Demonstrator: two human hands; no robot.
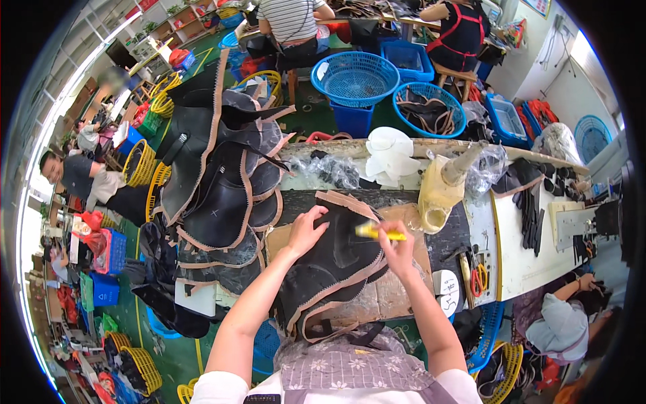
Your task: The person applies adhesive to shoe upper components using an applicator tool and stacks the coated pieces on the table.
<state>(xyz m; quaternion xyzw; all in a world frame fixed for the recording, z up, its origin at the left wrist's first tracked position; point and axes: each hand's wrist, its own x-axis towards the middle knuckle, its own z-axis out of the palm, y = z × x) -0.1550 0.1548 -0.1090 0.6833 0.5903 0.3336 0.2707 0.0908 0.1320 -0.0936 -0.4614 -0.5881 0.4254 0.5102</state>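
Note:
A black boot upper piece (336,252) with tan zigzag-cut edges lies on a brown cardboard sheet (397,296) in front of me. My left hand (308,232) rests at the piece's upper left edge, its fingers bent and apart, with nothing in them. My right hand (398,250) is closed round what looks like a yellow brush (378,232), over the right side of the piece. The brush tip points left and is blurred. Just beyond the right hand stands a cream, glue-crusted pot (441,192) with a thick stem.
Stacked black boot uppers (219,195) rise at my left. Scissors with orange handles (479,279) and a white marked pad (445,289) lie at the right. White cut-out sheets (389,155) sit beyond. Blue baskets (355,77) and seated co-workers (289,20) are further back.

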